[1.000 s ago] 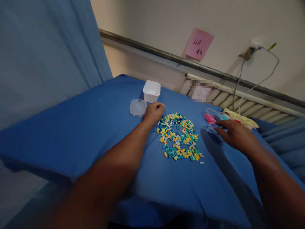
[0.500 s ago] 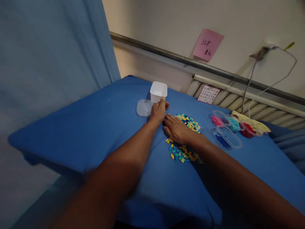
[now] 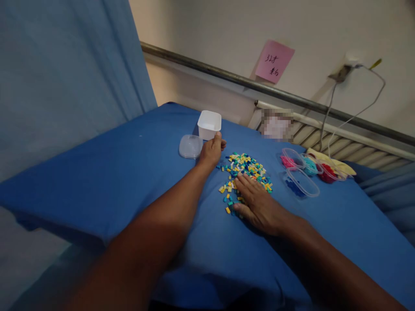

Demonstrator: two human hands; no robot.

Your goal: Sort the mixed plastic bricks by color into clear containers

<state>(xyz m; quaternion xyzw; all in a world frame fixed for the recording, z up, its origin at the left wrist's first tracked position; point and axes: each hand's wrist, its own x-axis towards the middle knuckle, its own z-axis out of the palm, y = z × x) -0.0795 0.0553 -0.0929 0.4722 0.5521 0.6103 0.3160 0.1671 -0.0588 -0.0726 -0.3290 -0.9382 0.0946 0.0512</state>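
A pile of small plastic blocks (image 3: 246, 162) in yellow, teal, blue and white is spread over the blue sheet. My right hand (image 3: 256, 201) lies palm down on the near part of this pile, fingers stretched out and thumb apart. At the pile's far left, my left hand (image 3: 211, 150) stands on its edge with the thumb up and the fingers bent to the right; its palm is hidden. Just behind it is an open white tub (image 3: 209, 123), whose front corner its thumb overlaps. Beside that tub lies a clear lid (image 3: 190, 147).
Clear containers at the right hold pink pieces (image 3: 288, 162), teal pieces (image 3: 309, 165), red pieces (image 3: 327, 172) and dark blue pieces (image 3: 294, 188). A yellow cloth (image 3: 343, 167) lies behind them. A metal rail (image 3: 227, 74) and a hanging cable (image 3: 327, 108) run along the wall; a blue curtain (image 3: 71, 65) hangs left.
My right hand has moved away from my left hand, back toward me and right across the blocks. More of the pile's far side shows. The left hand stays beside the white tub.
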